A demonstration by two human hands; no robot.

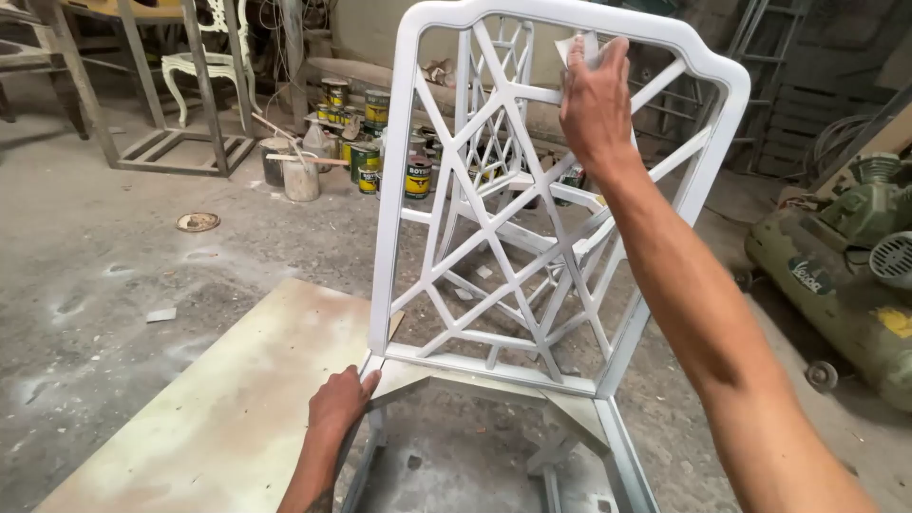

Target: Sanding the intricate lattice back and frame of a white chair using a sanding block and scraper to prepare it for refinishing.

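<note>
Head view: right hand [596, 100] presses pale sandpaper scrap [579, 46], fingers clamped on it, against white lattice chair back [494, 204]; left hand [339, 404] grips seat frame corner [380, 366], fingers curled around it.

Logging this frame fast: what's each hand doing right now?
Left hand: closed, gripping the corner of the chair frame at seat level.
Right hand: closed on a small pale sanding sheet, pressed against the chair back's lattice.

I count: two white lattice-back chairs [532, 218] [204, 62], one pale board [228, 399], one green air compressor [845, 275], one round lid [198, 221], cans too clustered to number.
</note>
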